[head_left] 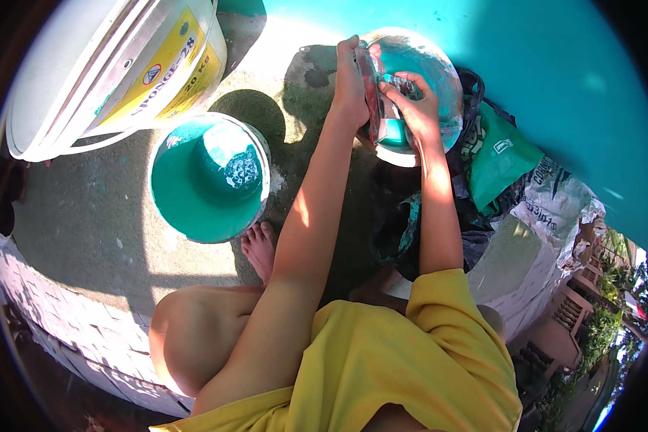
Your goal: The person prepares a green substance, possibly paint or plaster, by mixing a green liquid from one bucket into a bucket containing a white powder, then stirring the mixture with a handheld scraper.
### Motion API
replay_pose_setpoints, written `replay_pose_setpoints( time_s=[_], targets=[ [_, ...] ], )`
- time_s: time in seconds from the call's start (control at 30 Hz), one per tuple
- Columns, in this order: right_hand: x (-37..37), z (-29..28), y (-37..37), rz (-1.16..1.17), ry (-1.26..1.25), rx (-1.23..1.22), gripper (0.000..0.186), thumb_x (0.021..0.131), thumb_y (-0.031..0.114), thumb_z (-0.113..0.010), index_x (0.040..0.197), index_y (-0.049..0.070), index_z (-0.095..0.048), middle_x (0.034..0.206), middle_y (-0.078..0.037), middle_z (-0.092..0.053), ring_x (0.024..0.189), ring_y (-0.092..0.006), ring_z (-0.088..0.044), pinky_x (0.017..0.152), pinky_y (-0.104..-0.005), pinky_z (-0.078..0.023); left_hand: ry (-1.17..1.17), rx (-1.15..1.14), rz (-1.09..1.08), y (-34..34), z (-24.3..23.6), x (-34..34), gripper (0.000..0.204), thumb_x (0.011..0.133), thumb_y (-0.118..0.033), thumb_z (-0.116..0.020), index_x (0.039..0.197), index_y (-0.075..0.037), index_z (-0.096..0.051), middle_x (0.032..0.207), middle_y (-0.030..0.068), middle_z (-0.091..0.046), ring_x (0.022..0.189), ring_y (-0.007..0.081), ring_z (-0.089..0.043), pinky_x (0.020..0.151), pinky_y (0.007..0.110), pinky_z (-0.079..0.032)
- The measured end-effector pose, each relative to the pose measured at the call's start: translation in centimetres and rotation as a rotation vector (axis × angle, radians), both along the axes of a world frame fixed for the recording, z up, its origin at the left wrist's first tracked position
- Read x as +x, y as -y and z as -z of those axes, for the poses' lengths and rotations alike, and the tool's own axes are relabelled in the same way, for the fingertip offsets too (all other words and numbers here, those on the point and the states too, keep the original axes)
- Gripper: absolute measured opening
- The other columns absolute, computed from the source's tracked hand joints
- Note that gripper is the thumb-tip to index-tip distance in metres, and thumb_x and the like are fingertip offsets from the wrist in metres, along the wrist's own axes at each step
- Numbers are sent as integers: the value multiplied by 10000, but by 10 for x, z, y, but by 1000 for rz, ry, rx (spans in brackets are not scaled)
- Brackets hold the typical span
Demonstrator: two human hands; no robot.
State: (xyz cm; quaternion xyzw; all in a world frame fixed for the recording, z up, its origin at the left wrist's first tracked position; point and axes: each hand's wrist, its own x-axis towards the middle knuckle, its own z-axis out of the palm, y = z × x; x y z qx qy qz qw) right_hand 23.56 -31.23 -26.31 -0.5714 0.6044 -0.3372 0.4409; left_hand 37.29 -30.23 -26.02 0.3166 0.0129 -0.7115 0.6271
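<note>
Over a round paint-smeared white bowl, my two hands work close together. A flat, shiny reddish thing, like a plastic packet, is gripped upright in my left hand. My right hand has its fingers bent around a dark, glossy piece with teal smears, right beside the reddish thing. Whether the two pieces are joined I cannot tell. Teal colour coats the inside of the bowl. To the left stands a white pail of teal paint, its surface partly in bright sun.
A large white bucket with a yellow label stands at the upper left. Black plastic bags, a green pouch and a printed white sack lie on the right. Beyond them is a teal surface. My bare foot is beside the pail.
</note>
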Motion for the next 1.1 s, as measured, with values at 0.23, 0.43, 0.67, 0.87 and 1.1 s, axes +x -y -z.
replay_pose_setpoints(
  time_s=[0.23, 0.43, 0.67, 0.87, 1.1],
  targets=[
    [-1, 6, 6, -26, -1, -17, 401, 685, 203, -851, 978, 22, -646, 894, -66, -662, 821, -129, -604, 728, -273, -487, -66, 26, -54, 1, -7, 0, 511, 854, -531, -472, 1027, -58, -556, 746, -10, -497, 666, 125, -476, 605, 286, -401],
    [0, 4, 5, -26, 57, 19, 395, 679, 204, -856, 957, 17, -648, 901, -62, -657, 837, -128, -598, 742, -273, -486, -65, 39, -69, 3, -7, -1, 526, 856, -533, -469, 1044, -50, -556, 751, -14, -507, 640, 120, -480, 615, 292, -428],
    [-3, -1, 8, -40, -22, -14, 389, 675, 215, -854, 949, 27, -652, 890, -59, -657, 825, -128, -592, 747, -277, -479, -76, 7, -44, 0, -6, 4, 499, 872, -511, -461, 1033, -47, -549, 818, 21, -530, 746, 145, -512, 685, 303, -441],
    [1, 0, 4, 20, 74, 98, 359, 702, 205, -846, 961, 43, -658, 962, -57, -646, 902, -134, -581, 802, -273, -469, -68, 9, -72, 1, -5, 0, 542, 862, -521, -466, 1092, -36, -545, 873, 32, -528, 806, 165, -511, 747, 322, -435],
    [1, 1, 7, 7, 1, 51, 371, 701, 219, -845, 969, 49, -654, 940, -47, -641, 864, -133, -578, 788, -271, -464, -57, 1, -42, -2, -7, 2, 596, 855, -541, -459, 1132, -17, -522, 962, 59, -521, 889, 185, -511, 816, 341, -428]
  ],
)
